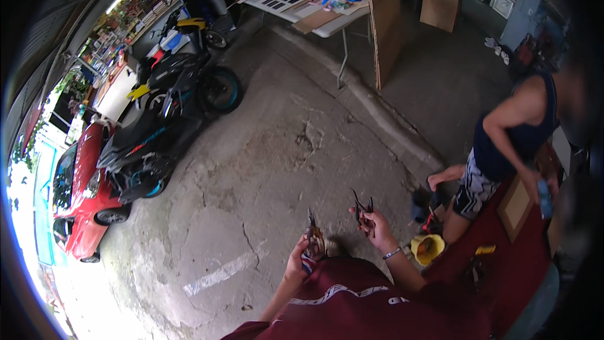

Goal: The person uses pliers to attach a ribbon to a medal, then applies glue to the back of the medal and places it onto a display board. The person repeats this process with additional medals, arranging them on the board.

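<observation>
"Pliers [311, 232] are sitting in the left hand [297, 261], off to the left of the yellow bucket [439, 249], with the nose pointing away from the maroon shirt [377, 321]. Are you seeing the other tool?"

"Yes, a dark plier-like tool [360, 208] is resting in the right hand [380, 234], nearer the bucket and to its upper left. Two slim arms are spreading apart; whether they are handles or jaws, I'm not managing to tell."

"So the left grip is wrapping round the pliers, and the right grip is holding its tool with the fingers."

"That right hold is looking rather light to me. For control, the palm should be backing the tool, and no finger should be sitting near the pivot."

"Both tips should be pointing clear of the opposite hand, too. Right now the tools are hanging apart over the concrete floor [251, 170], left of the bucket."

"A co-worker [513, 138] is crouching or kneeling just right of the bucket, so the right elbow should be moving gently on that side."
</observation>
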Demonstrator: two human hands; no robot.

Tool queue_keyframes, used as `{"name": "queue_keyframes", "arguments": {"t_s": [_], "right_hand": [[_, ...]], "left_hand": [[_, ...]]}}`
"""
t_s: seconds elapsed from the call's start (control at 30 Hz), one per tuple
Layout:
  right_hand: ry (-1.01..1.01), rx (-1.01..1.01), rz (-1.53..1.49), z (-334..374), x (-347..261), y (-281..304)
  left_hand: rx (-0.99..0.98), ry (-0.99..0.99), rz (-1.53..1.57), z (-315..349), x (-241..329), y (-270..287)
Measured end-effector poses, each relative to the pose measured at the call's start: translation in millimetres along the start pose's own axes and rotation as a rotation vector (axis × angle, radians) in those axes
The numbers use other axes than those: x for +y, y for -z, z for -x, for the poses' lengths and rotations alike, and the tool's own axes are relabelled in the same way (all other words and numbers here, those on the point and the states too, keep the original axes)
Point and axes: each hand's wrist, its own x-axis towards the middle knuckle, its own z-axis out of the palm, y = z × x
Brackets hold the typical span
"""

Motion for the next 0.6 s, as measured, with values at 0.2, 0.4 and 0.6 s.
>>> {"name": "queue_keyframes", "arguments": {"t_s": [0.2,0.4,0.6], "right_hand": [[0.195,0.103,0.066,-146.9,-105.3,16.6],[0.311,0.400,-0.071,-223.8,-211.1,75.8],[0.553,0.592,-0.216,-275.8,-318.4,138.8]], "left_hand": [[-0.191,0.167,-0.619,-223.9,88.4,-53.2],[-0.376,0.310,-0.813,-476.0,102.3,-179.1],[-0.645,0.477,-0.762,-672.3,75.1,-370.2]]}}
